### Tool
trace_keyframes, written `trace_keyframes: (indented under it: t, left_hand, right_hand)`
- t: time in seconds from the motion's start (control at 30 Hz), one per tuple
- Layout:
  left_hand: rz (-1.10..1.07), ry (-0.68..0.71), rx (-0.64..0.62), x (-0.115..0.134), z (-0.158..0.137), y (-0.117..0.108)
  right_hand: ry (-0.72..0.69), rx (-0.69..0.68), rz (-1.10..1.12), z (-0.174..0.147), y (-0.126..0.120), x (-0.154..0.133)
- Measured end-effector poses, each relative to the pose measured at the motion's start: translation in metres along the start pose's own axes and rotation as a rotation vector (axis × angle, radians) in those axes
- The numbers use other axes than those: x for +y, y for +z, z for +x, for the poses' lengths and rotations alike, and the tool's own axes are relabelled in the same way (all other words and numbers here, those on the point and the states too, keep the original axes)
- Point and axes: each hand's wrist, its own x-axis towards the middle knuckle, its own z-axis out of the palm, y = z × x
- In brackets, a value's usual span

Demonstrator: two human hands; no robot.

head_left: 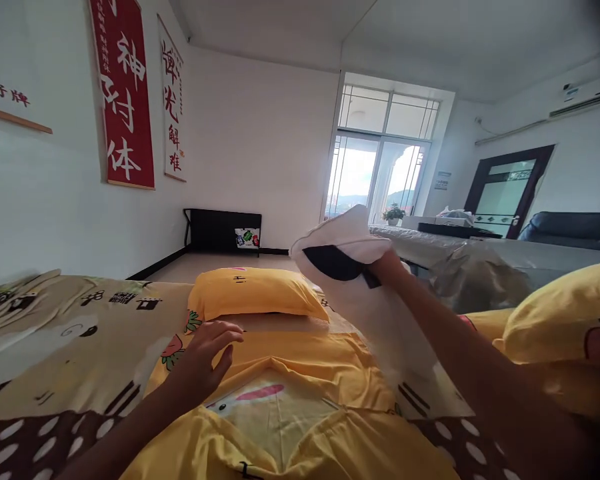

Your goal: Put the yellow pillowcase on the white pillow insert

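My right hand (387,270) is raised on the right, its fingers closed on the edge of a white cloth (330,233) with a black patch. The cloth hangs toward the bed, and its lower part blends into the pale bedding, so I cannot tell where it ends. My left hand (207,353) is over the folded yellow quilt (300,353), fingers stretched out and holding nothing. Whether it touches the quilt is unclear. Just beyond it lies a yellow pillow (260,293). The quilt carries a pale printed figure with a pink mark.
A patterned bedsheet (70,360) spreads to the left. More yellow bedding (560,313) is piled at the right. Behind stand a plastic-covered table (410,243), a potted plant (394,212) and a dark sofa (570,230). A black folded frame (213,230) leans by the far wall.
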Motion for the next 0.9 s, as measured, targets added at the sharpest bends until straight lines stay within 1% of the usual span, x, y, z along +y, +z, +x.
trace_keyframes:
  t: [0.07, 0.13, 0.17, 0.23, 0.3, 0.37, 0.43, 0.5, 0.57, 0.63, 0.67, 0.7, 0.8, 0.87, 0.9]
  left_hand:
    - [-0.025, -0.006, 0.056, 0.01, 0.01, -0.004]
    - [-0.005, -0.01, 0.135, 0.022, 0.022, -0.004]
    - [0.027, -0.009, 0.167, 0.029, 0.028, 0.0]
    - [0.108, 0.011, 0.163, 0.043, 0.037, 0.014]
    - [0.164, 0.034, 0.089, 0.052, 0.042, 0.037]
    - [0.16, 0.017, -0.004, 0.05, 0.044, 0.061]
    - [0.074, -0.084, -0.062, 0.037, 0.044, 0.08]
    - [-0.075, -0.231, -0.092, 0.016, 0.045, 0.09]
    - [-0.263, -0.358, -0.155, -0.004, 0.046, 0.092]
    - [-0.416, -0.427, -0.25, -0.017, 0.046, 0.091]
    - [-0.457, -0.439, -0.284, -0.02, 0.045, 0.09]
    - [-0.47, -0.437, -0.293, -0.02, 0.043, 0.09]
    - [-0.434, -0.349, -0.208, -0.015, 0.039, 0.091]
    - [-0.486, -0.3, -0.161, -0.012, 0.038, 0.093]
    - [-0.536, -0.301, -0.157, -0.012, 0.038, 0.095]
  right_hand:
    - [-0.065, -0.073, -0.044, 0.007, -0.015, -0.01]
    - [-0.152, -0.186, -0.078, 0.009, -0.019, -0.036]
    - [-0.184, -0.25, -0.088, 0.007, -0.016, -0.053]
    - [-0.231, -0.372, -0.087, -0.002, 0.0, -0.089]
    - [-0.284, -0.478, -0.056, -0.018, 0.025, -0.121]
    - [-0.336, -0.557, -0.018, -0.041, 0.051, -0.143]
    - [-0.383, -0.608, 0.025, -0.064, 0.071, -0.156]
    - [-0.434, -0.646, 0.084, -0.081, 0.083, -0.163]
    - [-0.464, -0.672, 0.138, -0.091, 0.088, -0.164]
    - [-0.469, -0.683, 0.175, -0.095, 0.091, -0.162]
    - [-0.465, -0.682, 0.189, -0.096, 0.092, -0.161]
    - [-0.457, -0.678, 0.206, -0.096, 0.093, -0.159]
    - [-0.393, -0.653, 0.276, -0.1, 0.095, -0.153]
    - [-0.34, -0.634, 0.326, -0.104, 0.094, -0.151]
    - [-0.322, -0.629, 0.351, -0.107, 0.092, -0.15]
